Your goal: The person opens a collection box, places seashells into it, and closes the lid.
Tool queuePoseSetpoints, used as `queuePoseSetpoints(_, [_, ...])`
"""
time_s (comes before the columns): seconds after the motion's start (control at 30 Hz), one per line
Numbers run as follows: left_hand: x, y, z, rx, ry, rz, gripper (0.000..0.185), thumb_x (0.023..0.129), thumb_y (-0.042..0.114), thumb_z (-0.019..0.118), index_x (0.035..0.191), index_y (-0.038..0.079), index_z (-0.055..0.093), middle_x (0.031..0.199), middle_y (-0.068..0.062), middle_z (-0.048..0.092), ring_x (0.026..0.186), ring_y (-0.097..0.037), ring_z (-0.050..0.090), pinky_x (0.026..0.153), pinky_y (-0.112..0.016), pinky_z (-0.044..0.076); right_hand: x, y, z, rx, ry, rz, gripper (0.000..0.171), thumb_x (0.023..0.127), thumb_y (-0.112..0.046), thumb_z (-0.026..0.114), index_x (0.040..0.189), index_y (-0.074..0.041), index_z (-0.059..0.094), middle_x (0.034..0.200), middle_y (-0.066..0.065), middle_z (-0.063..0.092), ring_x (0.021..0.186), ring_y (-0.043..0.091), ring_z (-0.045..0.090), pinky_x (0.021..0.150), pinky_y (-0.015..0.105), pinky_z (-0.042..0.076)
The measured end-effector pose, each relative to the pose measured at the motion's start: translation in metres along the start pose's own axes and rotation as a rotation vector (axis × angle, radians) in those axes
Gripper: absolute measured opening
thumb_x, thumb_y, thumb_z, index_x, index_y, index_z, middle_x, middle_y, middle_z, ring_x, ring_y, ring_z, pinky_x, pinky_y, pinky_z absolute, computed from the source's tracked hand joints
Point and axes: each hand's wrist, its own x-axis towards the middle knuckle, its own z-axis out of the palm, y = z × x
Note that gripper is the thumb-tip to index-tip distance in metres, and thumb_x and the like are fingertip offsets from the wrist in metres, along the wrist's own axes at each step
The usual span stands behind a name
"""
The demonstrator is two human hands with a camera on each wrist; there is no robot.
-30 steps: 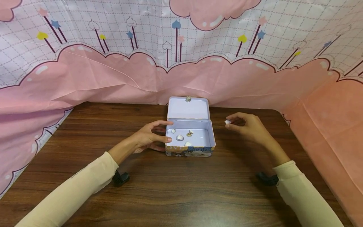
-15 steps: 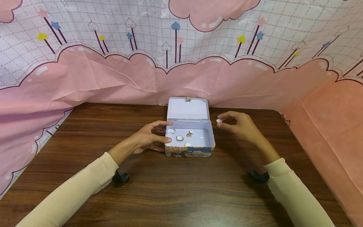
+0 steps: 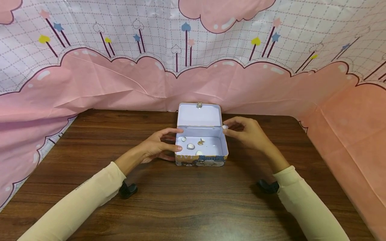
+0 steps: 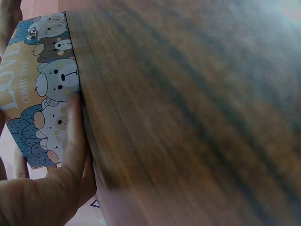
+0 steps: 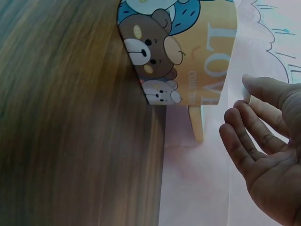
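Observation:
A printed tin box (image 3: 212, 161) with a pale lavender inside stands on the table, its hinged lid (image 3: 199, 115) tilted back. Several small seashells lie on its floor, among them a white shell (image 3: 191, 146) and a brownish shell (image 3: 200, 143). At the box's left side, my left hand (image 3: 155, 146) holds the wall, thumb and a finger over the rim; in the left wrist view a finger (image 4: 74, 136) lies along the printed outside. Between thumb and fingertips, my right hand (image 3: 248, 132) pinches a small white shell (image 3: 225, 127) right at the box's right rim.
The dark wood-grain table (image 3: 181, 204) reaches back to a pink patterned cloth (image 3: 126, 90) hanging close behind the lid. More cloth hangs along the right side. Black straps with dark mounts (image 3: 129, 190) sit on both wrists.
My right hand has moved left with the small white shell, from well beside the box to its right rim. The left hand and the box have stayed in place.

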Motion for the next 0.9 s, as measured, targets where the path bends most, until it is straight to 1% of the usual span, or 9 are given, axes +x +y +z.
queuePoseSetpoints(0.2, [0.000,0.000,0.000,-0.002,-0.001,-0.002,0.079,0.083,0.012,0.090,0.151,0.030,0.052,0.161,-0.021,0.028,0.135,-0.044,0.050,0.091,-0.058,0.064,0.003,-0.009,0.003,0.005,0.000,-0.015,0.032,0.094,-0.030,0.080,0.122,-0.015,0.076,0.104,0.001,0.077,0.097,0.016,0.070,0.090,0.042,0.062])
queuePoseSetpoints(0.4, [0.000,0.000,0.000,-0.005,0.001,-0.002,0.078,0.083,0.012,0.090,0.150,0.030,0.053,0.160,-0.021,0.028,0.137,-0.045,0.048,0.091,-0.059,0.064,0.006,-0.017,0.010,0.042,0.008,-0.038,0.028,0.092,-0.026,0.082,0.119,-0.016,0.077,0.103,0.001,0.077,0.094,0.016,0.071,0.084,0.034,0.063])
queuePoseSetpoints(0.5, [0.000,0.000,0.000,-0.010,0.003,-0.003,0.079,0.083,0.012,0.090,0.150,0.030,0.053,0.160,-0.021,0.029,0.136,-0.045,0.048,0.091,-0.059,0.064,0.008,-0.018,0.014,0.051,0.000,-0.056,0.029,0.093,-0.025,0.081,0.119,-0.015,0.076,0.104,0.002,0.077,0.095,0.016,0.071,0.084,0.033,0.063])
queuePoseSetpoints(0.63, [0.001,-0.001,0.000,-0.012,0.007,-0.003,0.078,0.083,0.011,0.090,0.149,0.030,0.054,0.159,-0.020,0.030,0.134,-0.044,0.051,0.091,-0.059,0.064,0.010,-0.020,0.018,0.066,-0.007,-0.061,0.030,0.093,-0.025,0.081,0.120,-0.013,0.076,0.104,0.003,0.077,0.095,0.017,0.071,0.085,0.036,0.063])
queuePoseSetpoints(0.73, [0.001,0.000,0.001,-0.011,0.012,-0.001,0.077,0.083,0.011,0.089,0.149,0.030,0.054,0.158,-0.020,0.031,0.133,-0.043,0.051,0.090,-0.059,0.064,0.011,-0.023,0.022,0.079,-0.016,-0.046,0.031,0.092,-0.025,0.082,0.120,-0.013,0.076,0.103,0.002,0.077,0.095,0.017,0.071,0.085,0.038,0.063])
queuePoseSetpoints(0.9, [0.001,0.000,0.001,-0.010,0.017,-0.003,0.077,0.083,0.011,0.090,0.149,0.031,0.054,0.157,-0.020,0.031,0.133,-0.043,0.051,0.090,-0.059,0.064,0.014,-0.024,0.027,0.075,-0.048,-0.043,0.031,0.093,-0.026,0.081,0.121,-0.013,0.076,0.103,0.003,0.076,0.095,0.018,0.070,0.086,0.037,0.063])
